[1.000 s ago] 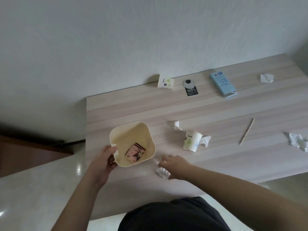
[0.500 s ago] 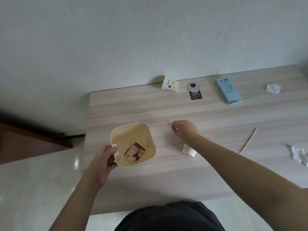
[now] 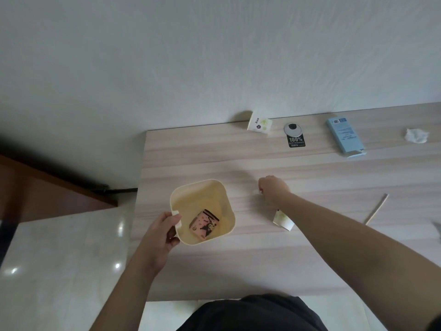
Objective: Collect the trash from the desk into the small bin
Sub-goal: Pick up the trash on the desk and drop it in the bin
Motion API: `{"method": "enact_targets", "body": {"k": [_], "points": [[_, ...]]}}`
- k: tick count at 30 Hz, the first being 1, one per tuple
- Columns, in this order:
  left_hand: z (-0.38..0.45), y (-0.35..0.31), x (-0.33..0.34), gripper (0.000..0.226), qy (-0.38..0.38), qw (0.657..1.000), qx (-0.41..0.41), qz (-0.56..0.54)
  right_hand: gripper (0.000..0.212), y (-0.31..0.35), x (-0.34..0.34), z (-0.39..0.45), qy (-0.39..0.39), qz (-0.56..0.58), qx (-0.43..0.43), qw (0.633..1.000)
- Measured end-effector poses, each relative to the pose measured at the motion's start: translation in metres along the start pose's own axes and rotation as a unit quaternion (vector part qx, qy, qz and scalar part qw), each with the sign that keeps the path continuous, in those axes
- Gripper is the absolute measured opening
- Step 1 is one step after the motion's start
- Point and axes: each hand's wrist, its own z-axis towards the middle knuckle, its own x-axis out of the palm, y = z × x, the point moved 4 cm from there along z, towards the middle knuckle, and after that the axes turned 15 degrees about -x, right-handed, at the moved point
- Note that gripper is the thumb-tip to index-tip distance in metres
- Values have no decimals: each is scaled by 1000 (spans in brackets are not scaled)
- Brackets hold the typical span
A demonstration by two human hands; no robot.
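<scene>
A small cream bin [image 3: 175,194] stands near the desk's left edge with a pink printed packet [image 3: 204,224] inside. My left hand [image 3: 162,229] grips the bin's near-left rim. My right hand [image 3: 273,188] rests on the desk right of the bin, fingers closed on a white tissue scrap [image 3: 256,191] that peeks out at the knuckles. A fallen paper cup [image 3: 282,219] lies partly hidden under my right forearm. Other trash lies further off: a crumpled tissue [image 3: 416,136], a wooden stick [image 3: 375,209], a blue box [image 3: 346,137] and a second paper cup [image 3: 260,125].
The wooden desk [image 3: 310,259] runs along a white wall. A black tag [image 3: 296,142] and a round cable grommet [image 3: 293,129] sit at the back. Another tissue [image 3: 438,229] shows at the right edge. A brown piece of furniture [image 3: 35,194] stands at left over a glossy floor.
My right hand moved from a tissue at the desk's front edge to the tissue beside the cup and closed there. The front tissue is gone from the desk. The left hand stayed put.
</scene>
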Motion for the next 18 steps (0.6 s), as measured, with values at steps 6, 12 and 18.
{"method": "enact_targets", "body": {"k": [6, 12, 18], "points": [[5, -3, 8, 9, -10, 1000, 4, 10, 14, -28, -24, -19, -141, 113, 35, 983], [16, -6, 38, 8, 14, 999, -1, 38, 20, -76, -37, -71, -243, 205, 93, 944], [26, -4, 64, 11, 33, 998, -8, 53, 21, -115, -9, -116, -248, 203, 160, 934]]}}
